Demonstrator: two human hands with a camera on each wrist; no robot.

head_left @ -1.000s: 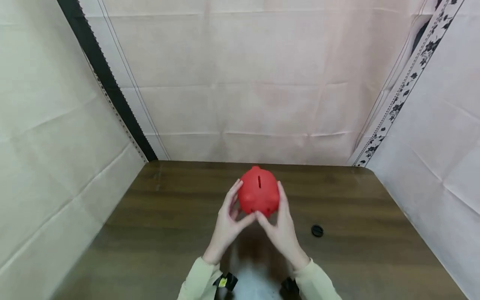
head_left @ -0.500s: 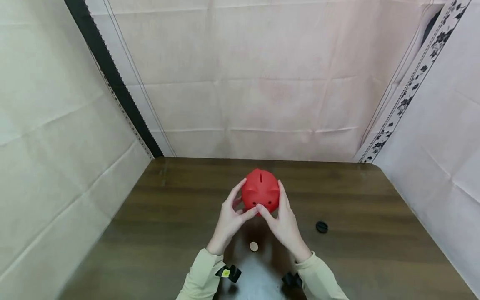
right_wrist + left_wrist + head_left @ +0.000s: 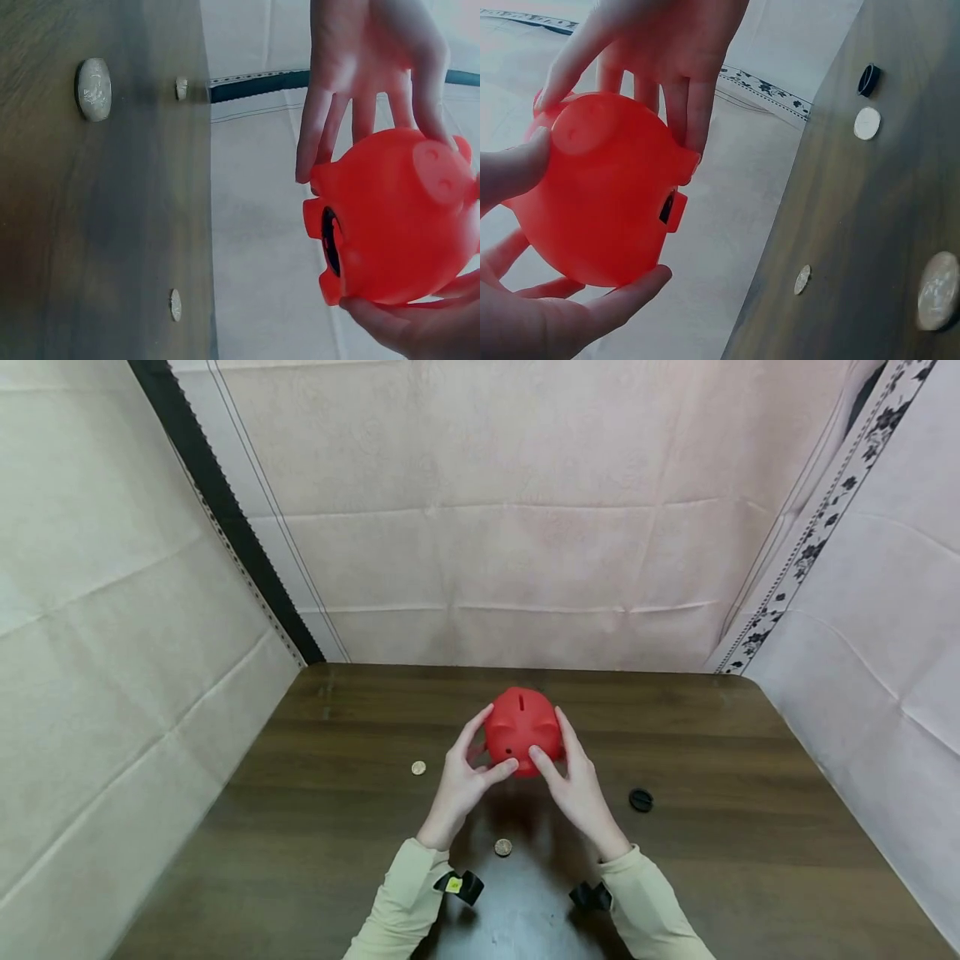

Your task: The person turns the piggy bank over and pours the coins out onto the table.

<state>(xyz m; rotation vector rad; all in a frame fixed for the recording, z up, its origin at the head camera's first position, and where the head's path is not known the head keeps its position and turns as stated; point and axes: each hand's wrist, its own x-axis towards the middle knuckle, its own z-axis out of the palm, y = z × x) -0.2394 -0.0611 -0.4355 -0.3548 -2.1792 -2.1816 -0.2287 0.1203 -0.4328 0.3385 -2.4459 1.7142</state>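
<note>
A red piggy bank [image 3: 523, 731] is held in the air over the table by both hands, its slot upward and its snout towards me. My left hand [image 3: 462, 785] grips its left side and my right hand [image 3: 579, 787] its right side, with the thumbs at the snout. The round hole [image 3: 331, 241] in its belly is uncovered and faces the table. One coin [image 3: 503, 847] lies between the forearms, and another coin [image 3: 418, 767] lies left of the left hand. A third coin [image 3: 867, 124] shows in the wrist views, hidden in the head view.
A round black plug [image 3: 641, 800] lies on the brown wooden table [image 3: 750, 860], right of the right hand. White cloth walls [image 3: 525, 552] stand behind the table and along both sides.
The piggy bank has tilted so its snout shows more. A coin appeared between the forearms half a second ago; another now lies at the left. Both hands kept their grip.
</note>
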